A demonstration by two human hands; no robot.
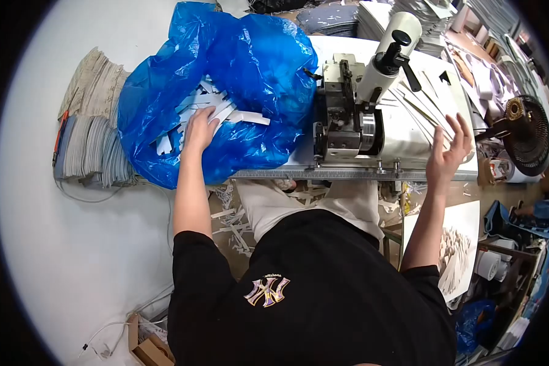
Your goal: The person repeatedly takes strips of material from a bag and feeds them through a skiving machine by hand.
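A large blue plastic bag (256,67) lies open on the left part of the bench, with white strips (229,110) inside. My left hand (200,128) reaches into its mouth and rests at the strips, fingers bent over them; what lies under the fingers is hidden. To the right of the bag stands a white and metal machine (354,116). My right hand (450,146) is raised over the right end of the bench, fingers spread, with nothing in it. Long thin strips (418,113) lie on the white surface beside that hand.
Stacked sheets (97,149) stand left of the bag. A black fan (521,131) is at the far right. A metal ruler edge (348,174) runs along the bench front. Below right, a white board (470,222) holds a pile of small pieces. Scraps litter the floor.
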